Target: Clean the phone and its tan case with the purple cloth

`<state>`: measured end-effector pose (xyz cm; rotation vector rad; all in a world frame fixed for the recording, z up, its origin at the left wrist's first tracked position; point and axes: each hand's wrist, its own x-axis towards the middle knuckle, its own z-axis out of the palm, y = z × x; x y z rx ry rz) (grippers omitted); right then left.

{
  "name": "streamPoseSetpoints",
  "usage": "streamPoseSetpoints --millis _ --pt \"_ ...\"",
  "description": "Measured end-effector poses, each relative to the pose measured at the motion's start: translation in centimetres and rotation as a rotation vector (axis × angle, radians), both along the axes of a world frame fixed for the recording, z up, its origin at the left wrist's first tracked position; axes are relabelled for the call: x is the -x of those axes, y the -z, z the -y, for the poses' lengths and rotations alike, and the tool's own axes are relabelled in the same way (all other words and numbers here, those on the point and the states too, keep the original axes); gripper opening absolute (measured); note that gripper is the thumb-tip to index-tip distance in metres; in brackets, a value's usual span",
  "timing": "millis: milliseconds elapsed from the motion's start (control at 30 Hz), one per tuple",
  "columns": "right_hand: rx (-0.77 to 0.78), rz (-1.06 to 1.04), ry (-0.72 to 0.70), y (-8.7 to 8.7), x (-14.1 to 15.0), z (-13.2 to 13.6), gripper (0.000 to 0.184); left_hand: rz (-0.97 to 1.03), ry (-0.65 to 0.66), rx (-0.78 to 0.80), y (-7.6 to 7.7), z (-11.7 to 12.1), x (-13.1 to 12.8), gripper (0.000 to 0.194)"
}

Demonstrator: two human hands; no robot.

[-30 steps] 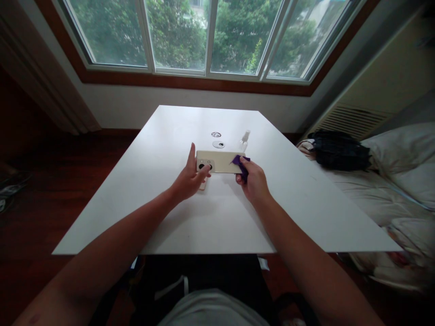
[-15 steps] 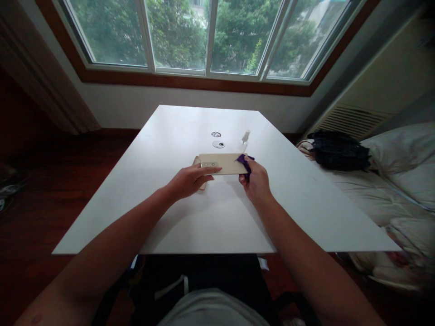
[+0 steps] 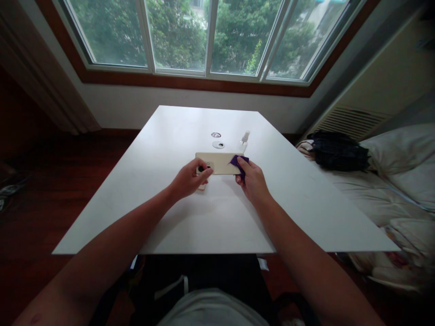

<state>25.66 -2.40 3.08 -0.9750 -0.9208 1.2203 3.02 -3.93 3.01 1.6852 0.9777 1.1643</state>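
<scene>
A pale gold phone (image 3: pixel 220 163) is held sideways above the table, its back with the camera lenses toward me. My left hand (image 3: pixel 190 177) grips its left end, thumb across the camera area. At the other end, my right hand (image 3: pixel 252 177) pinches a purple cloth (image 3: pixel 242 163) against the phone's back. Below my left fingers, partly hidden, lies a pinkish-edged object (image 3: pixel 201 186) that looks like a phone case. A clear spray bottle (image 3: pixel 244 142) stands just beyond my right hand.
The white table (image 3: pixel 163 136) has a round cable hole (image 3: pixel 215 135) and a round cover (image 3: pixel 218 145) beside it. A window (image 3: pixel 210 40) is behind the table. On the right, a black bag (image 3: pixel 340 150) rests on pale bedding (image 3: pixel 353 185).
The phone has shifted slightly left. My left thumb has come over the camera area, where my fingers lay stretched before. My right hand and the cloth have moved a little left.
</scene>
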Motion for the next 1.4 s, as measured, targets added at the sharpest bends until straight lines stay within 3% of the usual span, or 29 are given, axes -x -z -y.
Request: streamPoseSetpoints --millis 333,567,667,967,1200,1300,1400 --pt "-0.045 0.015 0.017 0.2 0.1 0.1 0.036 0.113 -0.092 0.26 -0.3 -0.5 -0.1 0.059" --pt "-0.034 -0.018 0.021 0.0 0.1 0.2 0.04 0.167 0.126 0.353 -0.8 0.1 0.1 0.057" --pt "-0.021 -0.026 0.005 0.0 0.1 0.1 0.041 0.21 0.168 0.325 -0.7 0.2 -0.1 0.069" --pt "0.118 -0.009 -0.082 0.2 0.3 0.0 0.034 0.253 -0.063 0.212 0.2 -0.1 -0.9 0.084" --pt "0.119 -0.02 -0.17 0.1 0.3 0.1 0.033 0.208 -0.082 0.226 0.4 0.1 -1.3 0.098" --pt "0.103 -0.015 -0.143 0.1 0.2 -0.1 0.034 0.115 -0.097 0.233 0.7 -0.1 -1.4 0.094" --pt "0.031 0.0 -0.051 -0.1 0.1 -0.1 0.035 0.034 -0.104 0.238 1.1 -0.3 -1.5 0.075"
